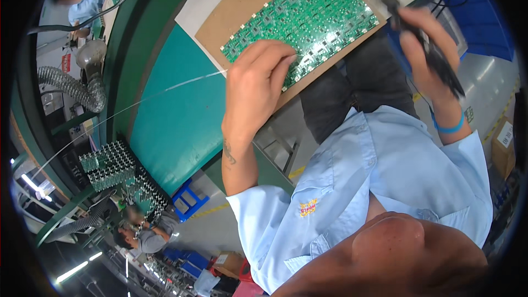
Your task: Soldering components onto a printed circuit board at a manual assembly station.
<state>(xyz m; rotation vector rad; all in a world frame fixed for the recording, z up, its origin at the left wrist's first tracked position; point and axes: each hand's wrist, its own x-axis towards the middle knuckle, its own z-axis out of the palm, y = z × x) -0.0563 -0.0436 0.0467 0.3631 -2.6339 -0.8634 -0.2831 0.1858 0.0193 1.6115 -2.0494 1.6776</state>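
Observation:
A green panel of circuit boards [308, 14], dense with small parts and with pale connectors along its edges, lies on a brown board [220, 14]. My left hand [253, 80] is over the panel's near left part, its fingers pinched on a thin silvery solder wire [181, 83]. From the fingers the wire runs off to the lower left. Above the panel's right end, my right hand [432, 49] grips the black handle of a soldering iron [434, 58]. The iron's front end points up and away, smeared by motion. A blue band [451, 127] circles my right wrist.
A teal mat [170, 126] covers the bench to the left. More boards stand in a stack [110, 165] at the lower left, near a flexible duct [71, 88]. Blue bins [484, 16] are at the right. Two other people sit farther off on the left side.

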